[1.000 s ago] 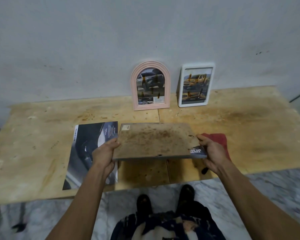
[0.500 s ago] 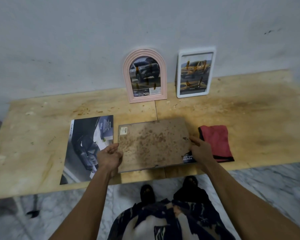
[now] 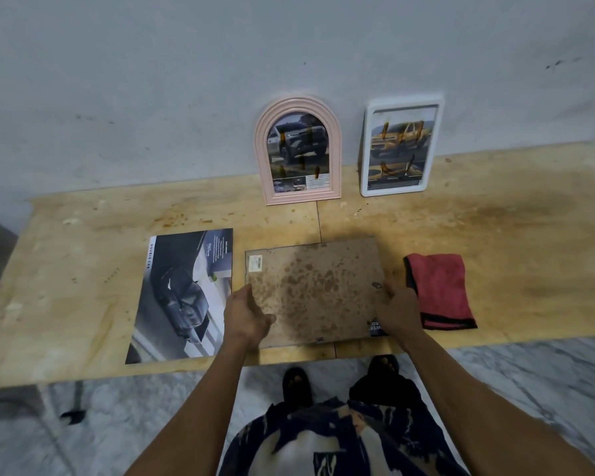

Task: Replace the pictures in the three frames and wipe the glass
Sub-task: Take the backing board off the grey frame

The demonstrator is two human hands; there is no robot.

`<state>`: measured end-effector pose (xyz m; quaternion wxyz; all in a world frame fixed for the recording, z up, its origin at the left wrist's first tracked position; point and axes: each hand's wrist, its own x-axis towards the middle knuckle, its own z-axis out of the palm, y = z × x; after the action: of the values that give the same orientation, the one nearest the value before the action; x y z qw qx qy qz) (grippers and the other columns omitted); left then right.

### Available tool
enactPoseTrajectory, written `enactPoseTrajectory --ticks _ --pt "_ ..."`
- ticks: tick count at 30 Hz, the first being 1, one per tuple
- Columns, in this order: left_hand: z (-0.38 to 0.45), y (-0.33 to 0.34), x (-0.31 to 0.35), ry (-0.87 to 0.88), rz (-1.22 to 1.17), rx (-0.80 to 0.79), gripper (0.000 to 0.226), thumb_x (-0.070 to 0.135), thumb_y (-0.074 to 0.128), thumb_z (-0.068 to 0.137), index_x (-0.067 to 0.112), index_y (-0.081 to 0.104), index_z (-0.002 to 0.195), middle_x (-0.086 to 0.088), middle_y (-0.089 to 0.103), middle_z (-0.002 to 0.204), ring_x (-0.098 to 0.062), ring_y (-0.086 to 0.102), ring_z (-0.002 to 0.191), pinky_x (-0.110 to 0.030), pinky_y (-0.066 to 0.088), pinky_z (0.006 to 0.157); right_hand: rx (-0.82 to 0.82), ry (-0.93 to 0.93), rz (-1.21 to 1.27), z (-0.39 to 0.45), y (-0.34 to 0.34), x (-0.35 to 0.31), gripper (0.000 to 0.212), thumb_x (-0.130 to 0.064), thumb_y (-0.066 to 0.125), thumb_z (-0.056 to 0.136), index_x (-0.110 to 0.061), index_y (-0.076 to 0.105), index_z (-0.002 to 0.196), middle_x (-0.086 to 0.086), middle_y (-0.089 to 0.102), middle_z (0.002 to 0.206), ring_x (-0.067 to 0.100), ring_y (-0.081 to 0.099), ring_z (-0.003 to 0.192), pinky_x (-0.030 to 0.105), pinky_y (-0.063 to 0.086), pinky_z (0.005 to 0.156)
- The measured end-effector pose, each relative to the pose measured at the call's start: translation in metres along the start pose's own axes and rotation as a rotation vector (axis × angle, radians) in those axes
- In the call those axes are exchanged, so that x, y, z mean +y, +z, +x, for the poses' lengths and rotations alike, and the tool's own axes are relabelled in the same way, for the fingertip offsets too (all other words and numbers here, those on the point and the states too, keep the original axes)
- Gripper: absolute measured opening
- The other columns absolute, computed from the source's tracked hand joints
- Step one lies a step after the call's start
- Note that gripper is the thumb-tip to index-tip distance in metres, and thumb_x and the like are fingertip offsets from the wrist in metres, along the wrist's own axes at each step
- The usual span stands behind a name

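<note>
The frame (image 3: 315, 290) lies face down between both hands. The left hand (image 3: 246, 316) rests flat on its back; the right hand (image 3: 397, 312) grips its edge. Next, I think, open the back clips.

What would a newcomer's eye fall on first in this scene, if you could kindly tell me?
First, the stained brown frame back lying face down at the table's near edge, with the left hand and right hand on its sides. Next, the pink arched frame and white frame leaning against the wall. A car poster lies left of the frame back, a red cloth right.
</note>
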<state>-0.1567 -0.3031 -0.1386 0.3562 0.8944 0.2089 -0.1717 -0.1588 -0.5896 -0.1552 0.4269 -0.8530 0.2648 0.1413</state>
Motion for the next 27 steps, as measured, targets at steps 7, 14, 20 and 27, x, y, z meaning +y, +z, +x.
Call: enactPoseTrajectory --ticks 7,14,20,27 --pt "0.008 0.013 -0.005 0.114 0.298 -0.067 0.096 0.037 0.097 0.051 0.005 0.046 0.126 -0.013 0.036 0.139 -0.037 0.042 0.123 -0.041 0.041 0.105 0.005 0.260 -0.140 0.000 0.005 -0.031 0.047 -0.029 0.052 0.092 -0.003 0.050 0.131 0.018 0.037 0.136 0.038 0.042 0.121 0.044 0.043 0.101" --pt "0.011 0.019 -0.006 0.147 0.373 -0.046 0.098 0.043 0.096 0.049 0.005 0.046 0.125 -0.012 0.034 0.137 -0.037 0.044 0.120 -0.044 0.044 0.103 0.032 0.338 0.056 0.041 0.012 0.001 0.064 -0.037 0.059 0.058 -0.004 0.059 0.114 0.016 0.060 0.114 0.035 0.061 0.096 0.050 0.057 0.083" --pt "0.006 0.019 -0.009 0.170 0.374 -0.040 0.100 0.043 0.095 0.053 0.004 0.045 0.130 -0.012 0.034 0.140 -0.036 0.043 0.122 -0.043 0.042 0.105 0.031 0.302 -0.046 0.036 0.010 -0.008 0.053 -0.039 0.058 0.062 -0.012 0.059 0.108 0.011 0.059 0.109 0.032 0.060 0.092 0.045 0.057 0.081" --pt "0.003 0.013 -0.006 0.157 0.341 -0.065 0.111 0.045 0.095 0.053 -0.001 0.038 0.137 -0.012 0.032 0.145 -0.033 0.041 0.128 -0.038 0.036 0.109 -0.020 0.256 -0.129 0.033 0.001 -0.028 0.025 -0.023 0.070 0.084 -0.003 0.063 0.097 0.007 0.063 0.091 0.024 0.062 0.078 0.035 0.056 0.068"
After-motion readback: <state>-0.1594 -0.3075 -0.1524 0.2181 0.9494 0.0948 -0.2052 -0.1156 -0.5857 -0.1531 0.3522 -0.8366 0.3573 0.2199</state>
